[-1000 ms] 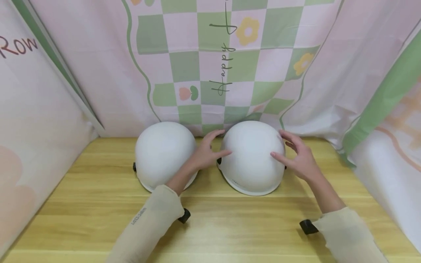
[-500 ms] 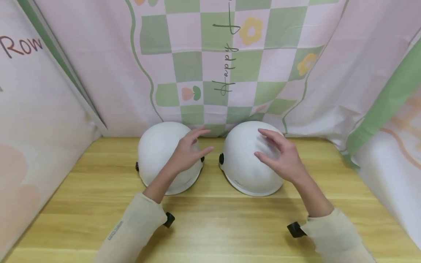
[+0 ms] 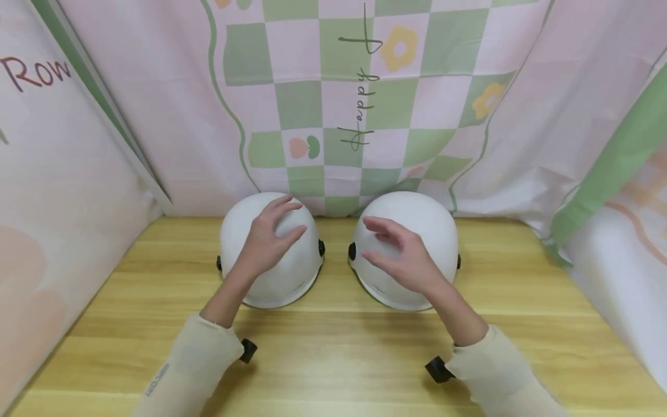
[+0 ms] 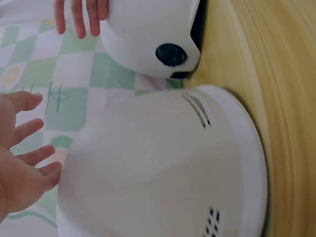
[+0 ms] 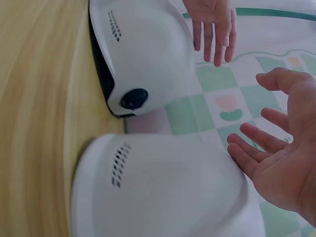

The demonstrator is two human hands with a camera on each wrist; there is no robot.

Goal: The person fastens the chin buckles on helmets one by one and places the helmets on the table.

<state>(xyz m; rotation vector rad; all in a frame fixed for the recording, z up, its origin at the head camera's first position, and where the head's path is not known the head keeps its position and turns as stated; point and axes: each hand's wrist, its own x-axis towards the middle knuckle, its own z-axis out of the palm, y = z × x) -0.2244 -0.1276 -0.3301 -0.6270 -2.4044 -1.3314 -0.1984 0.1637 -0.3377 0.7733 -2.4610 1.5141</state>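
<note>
Two white helmets sit side by side, dome up, at the back of the wooden table: the left helmet (image 3: 292,266) and the right helmet (image 3: 438,231). Each has black round fittings at its sides and small vent holes near the rim. My left hand (image 3: 266,240) is over the left helmet, fingers and thumb spread, gripping nothing. Over the right helmet is my right hand (image 3: 403,258), its fingers loosely bent and its palm holding nothing. In the wrist views the fingers come close to the domes; whether any fingertip touches cannot be told.
A wooden table (image 3: 333,359) carries both helmets, with a narrow gap between them. Right behind them hangs a checkered curtain (image 3: 344,104). Pale cloth also hangs at the left and right sides. A black device (image 3: 440,369) sits at the right wrist, another black device (image 3: 248,351) at the left.
Both hands have moved left. The left hand has left the gap for the left helmet's dome; the right hand has come from the right helmet's far side over its front. The helmets stay put.
</note>
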